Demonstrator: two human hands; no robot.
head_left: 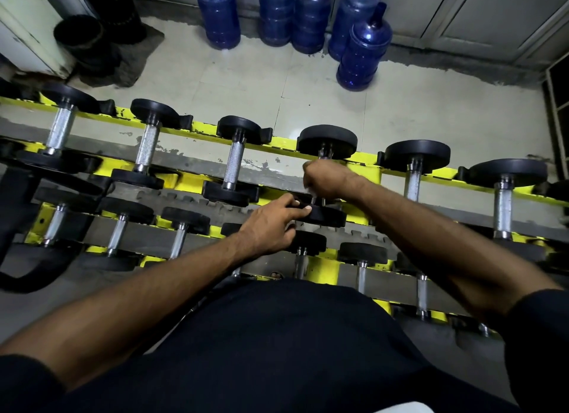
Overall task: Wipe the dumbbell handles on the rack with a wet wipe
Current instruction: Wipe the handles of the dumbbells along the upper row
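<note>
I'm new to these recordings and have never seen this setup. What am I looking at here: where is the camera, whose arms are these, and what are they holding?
There is no machine here. The single picture comes from a camera worn on a person's head, looking down past their dark shirt at their own bare arms. Below them runs a yellow rack in two tiers, lined with black-ended dumbbells with metal handles. The right hand is curled round the handle of one upper-tier dumbbell. A pale scrap under the fist is probably the wet wipe, though it is blurred. The left hand grips that dumbbell's near end, seemingly steadying it. Behind the rack, blue water jugs stand on the tiled floor.
</note>
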